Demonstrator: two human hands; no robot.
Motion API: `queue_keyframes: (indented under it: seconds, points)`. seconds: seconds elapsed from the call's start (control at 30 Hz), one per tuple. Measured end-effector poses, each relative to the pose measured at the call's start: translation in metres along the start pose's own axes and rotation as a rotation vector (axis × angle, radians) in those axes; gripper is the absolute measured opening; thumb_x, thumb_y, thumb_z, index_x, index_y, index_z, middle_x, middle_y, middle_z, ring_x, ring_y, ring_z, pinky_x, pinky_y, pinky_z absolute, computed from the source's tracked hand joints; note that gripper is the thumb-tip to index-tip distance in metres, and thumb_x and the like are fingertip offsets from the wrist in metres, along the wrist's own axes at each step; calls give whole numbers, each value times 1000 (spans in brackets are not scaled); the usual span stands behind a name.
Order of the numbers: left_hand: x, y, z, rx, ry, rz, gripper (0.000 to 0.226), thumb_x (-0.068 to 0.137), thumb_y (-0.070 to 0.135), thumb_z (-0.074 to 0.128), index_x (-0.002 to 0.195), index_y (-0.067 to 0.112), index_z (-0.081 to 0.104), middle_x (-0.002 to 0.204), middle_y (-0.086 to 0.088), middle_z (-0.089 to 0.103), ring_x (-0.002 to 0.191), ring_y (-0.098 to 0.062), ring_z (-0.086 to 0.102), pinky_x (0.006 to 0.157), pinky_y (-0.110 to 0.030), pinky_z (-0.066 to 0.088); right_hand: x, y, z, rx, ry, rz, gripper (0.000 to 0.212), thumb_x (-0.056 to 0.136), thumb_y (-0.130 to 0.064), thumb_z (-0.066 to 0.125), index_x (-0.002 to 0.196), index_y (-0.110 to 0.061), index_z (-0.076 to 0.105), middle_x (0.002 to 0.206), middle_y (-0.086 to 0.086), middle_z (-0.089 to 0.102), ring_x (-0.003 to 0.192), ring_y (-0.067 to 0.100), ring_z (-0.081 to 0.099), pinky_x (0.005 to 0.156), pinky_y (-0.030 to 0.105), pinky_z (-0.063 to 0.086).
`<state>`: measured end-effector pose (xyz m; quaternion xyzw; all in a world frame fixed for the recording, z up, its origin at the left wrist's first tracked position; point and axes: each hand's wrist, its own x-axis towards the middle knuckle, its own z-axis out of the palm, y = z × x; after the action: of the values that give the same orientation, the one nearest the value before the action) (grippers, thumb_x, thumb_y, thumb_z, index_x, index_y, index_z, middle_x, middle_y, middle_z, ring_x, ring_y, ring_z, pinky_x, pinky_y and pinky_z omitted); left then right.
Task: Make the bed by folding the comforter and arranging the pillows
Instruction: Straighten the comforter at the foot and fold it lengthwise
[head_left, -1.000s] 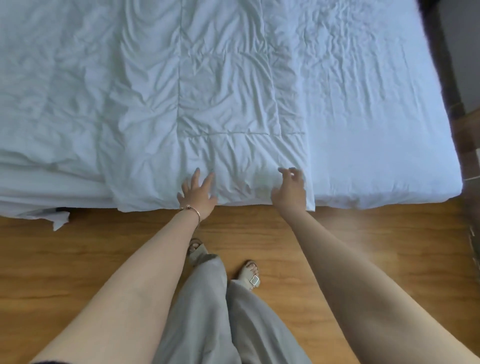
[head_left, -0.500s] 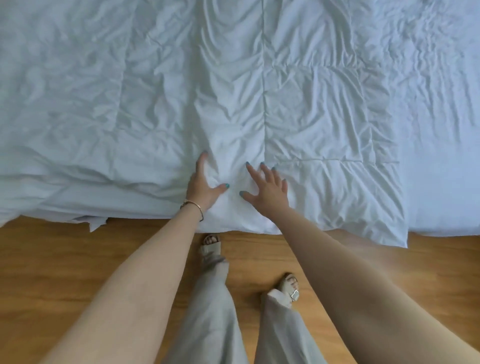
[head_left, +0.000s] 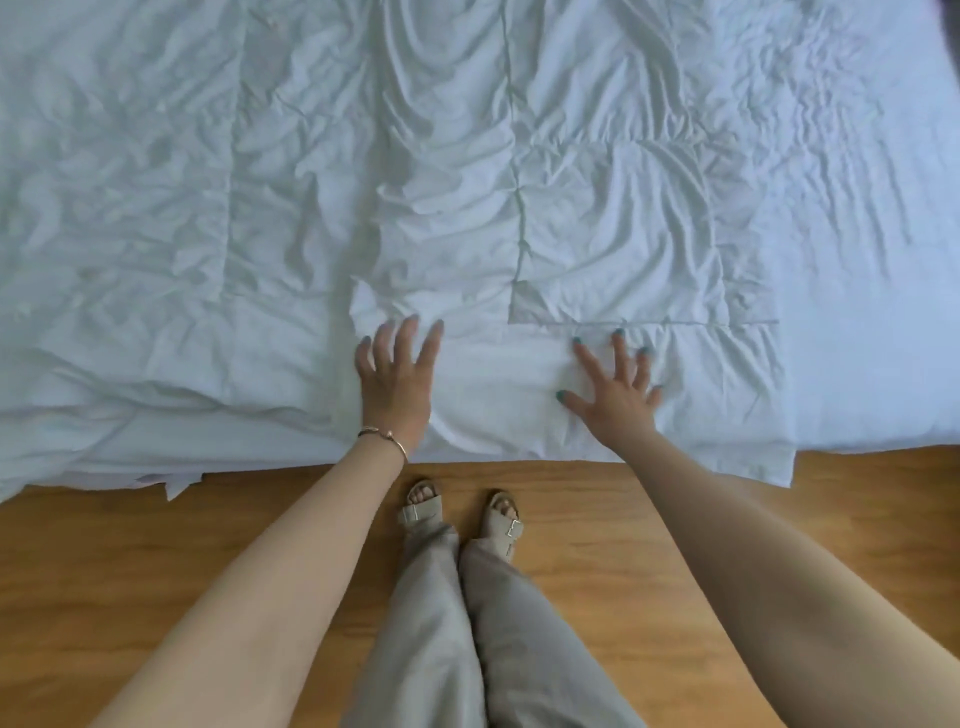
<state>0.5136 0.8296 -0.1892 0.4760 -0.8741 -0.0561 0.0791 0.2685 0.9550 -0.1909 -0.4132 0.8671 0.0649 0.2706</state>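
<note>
Comforter (head_left: 467, 171) folded into layers, lying across the bed (head_left: 883, 312), near edge draped over the bed's side above the wood floor (head_left: 104, 561). Right end squared off, bare sheet (head_left: 857, 218) exposed beyond it. Left end messier: stacked layers uneven, a loose corner poking out at the bed's lower edge. Surface heavily wrinkled (smoothing pass looks in progress, judging by hand placement). No pillows in view, so pillow arranging likely pending; can't confirm. Left hand (head_left: 395, 384): grip open, fingers extended, palm flat on comforter near the front edge, bracelet (head_left: 384, 435) on wrist. Right hand (head_left: 615, 395): grip open, fingers splayed wide, pressed flat on comforter just below a stitched seam. Nothing pinched or held by either.
</note>
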Motion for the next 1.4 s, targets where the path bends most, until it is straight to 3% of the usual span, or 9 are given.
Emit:
queue_keyframes:
  seconds: [0.1, 0.23, 0.5, 0.6, 0.77, 0.93, 1.03, 1.13, 1.4]
  points:
    - [-20, 36, 21, 6, -151, 376, 62, 74, 44, 76, 131, 33, 54, 138, -5, 42, 125, -32, 39, 100, -61, 32, 5, 43, -5, 59, 33, 112, 82, 83, -73, 50, 142, -63, -6, 160, -8, -17, 147, 37, -9, 110, 67, 13]
    - [-21, 82, 50, 85, -456, 182, 83, 78, 81, 33, 146, 52, -6, 161, 5, -7, 145, -37, -14, 101, -75, -7, 12, 104, -10, 89, 14, 137, 89, 75, -79, 52, 137, -66, -11, 160, -10, -15, 146, 38, -8, 109, 68, 14]
    - [12, 180, 77, -15, -466, -53, 97, 67, 91, 33, 143, 55, -15, 159, -1, -24, 143, -37, -25, 103, -74, -13, 22, 201, -7, 267, 118, 361, 109, 49, -92, 57, 134, -70, -9, 157, -13, -24, 145, 43, -3, 110, 67, 10]
    - [8, 189, 81, 36, -473, -78, 114, 62, 88, 49, 139, 54, -28, 156, -5, -31, 141, -39, -27, 103, -75, -10, 10, 221, -5, 676, 144, 444, 120, 60, -65, 80, 141, -61, -9, 159, 6, -4, 138, 39, 27, 108, 47, 32]
    - [5, 192, 78, 45, -444, -48, 110, 59, 95, 39, 140, 55, -24, 159, 3, -24, 146, -35, -18, 104, -74, -3, -6, 247, -40, 830, 387, -61, 75, 79, -14, 71, 142, -39, 39, 131, -45, 36, 120, -13, 41, 94, -2, 28]
    - [-4, 218, 71, 123, -510, 263, 101, 63, 94, 30, 140, 55, -23, 162, 9, -9, 148, -21, -9, 106, -71, 3, -1, 332, -99, 734, 347, 159, 61, 82, -8, 66, 132, -41, 55, 132, -13, 56, 123, 15, 53, 102, 27, 42]
    - [-11, 204, 71, 163, -582, 183, 95, 68, 91, 28, 142, 54, -18, 161, 8, -13, 148, -19, -12, 106, -69, 5, 26, 298, -92, 444, 45, 377, 71, 86, -15, 59, 145, -44, 32, 139, 13, 41, 123, 36, 47, 104, 41, 36]
    - [-15, 179, 69, 130, -562, 89, 79, 78, 84, 23, 144, 55, -7, 161, 6, -16, 147, -21, -17, 107, -66, 6, 32, 238, -70, 149, 103, 575, 79, 85, -16, 56, 148, -42, 17, 155, 13, 9, 139, 40, 19, 113, 53, 14]
    - [-17, 112, 59, -31, -406, -260, 82, 76, 81, 43, 142, 61, 0, 154, 6, -32, 140, -33, -32, 103, -74, -2, 12, 78, -10, 9, 100, -340, 86, 82, -7, 50, 152, -44, 16, 162, -1, 8, 150, 21, 0, 120, 49, 6]
